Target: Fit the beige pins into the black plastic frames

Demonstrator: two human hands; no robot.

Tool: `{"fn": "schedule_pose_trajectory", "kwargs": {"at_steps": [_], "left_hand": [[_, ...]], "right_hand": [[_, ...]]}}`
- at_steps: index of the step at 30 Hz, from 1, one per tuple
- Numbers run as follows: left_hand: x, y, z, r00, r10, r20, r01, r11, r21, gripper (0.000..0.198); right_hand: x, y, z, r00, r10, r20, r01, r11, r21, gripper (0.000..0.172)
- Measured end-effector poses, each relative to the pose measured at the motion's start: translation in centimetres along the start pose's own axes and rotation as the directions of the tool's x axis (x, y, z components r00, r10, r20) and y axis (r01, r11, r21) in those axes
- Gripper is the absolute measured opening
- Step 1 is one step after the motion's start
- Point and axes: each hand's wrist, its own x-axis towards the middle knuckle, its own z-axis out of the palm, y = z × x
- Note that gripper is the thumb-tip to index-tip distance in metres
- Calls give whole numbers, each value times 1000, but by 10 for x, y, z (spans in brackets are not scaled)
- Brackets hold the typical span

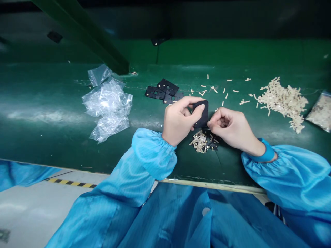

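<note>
My left hand (181, 117) grips a flat black plastic plate (203, 115) with small holes, thumb on its face, tilted up above the table. At the plate's lower right corner, my right hand (229, 125) is closed in a pinch; whatever lies between thumb and forefinger is too small to make out. Just below the plate lies a small heap of beige strips (200, 141) mixed with tiny black pieces (212, 141). Behind my left hand, several similar black plates (168, 86) with cut-outs lie overlapping.
Clear plastic bags (107, 100) are piled on the left of the green table (64, 131). A large pile of beige strips (283, 100) lies at right, beside a filled bag (320, 112). Loose strips are scattered between. A green post (103, 48) rises at the back left.
</note>
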Motion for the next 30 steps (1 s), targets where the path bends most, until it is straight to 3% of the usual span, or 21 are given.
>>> {"fn": "schedule_pose_trajectory", "kwargs": {"at_steps": [7, 11, 16, 19, 23, 30], "left_hand": [[0, 0, -1, 1000, -3, 3, 3, 999, -34, 15], [0, 1, -2, 999, -43, 21, 44, 996, -72, 18], [2, 1, -8, 991, -56, -120, 47, 996, -78, 20], [4, -2, -8, 991, -55, -125, 46, 996, -76, 20], [3, -2, -4, 993, -104, -56, 97, 987, -128, 22], [1, -3, 0, 993, -118, -23, 113, 984, -141, 23]], "right_hand": [[3, -1, -2, 1000, 16, 22, -18, 998, 65, 10], [4, 1, -3, 999, 28, 40, -33, 993, 111, 21], [8, 3, -5, 999, -9, 43, 3, 991, 131, 36], [10, 2, -9, 999, -17, 42, 7, 975, 223, 42], [9, -1, -14, 1000, -10, 6, 7, 943, 332, 35], [8, 0, -14, 996, 16, 90, -40, 960, 276, 27]]}}
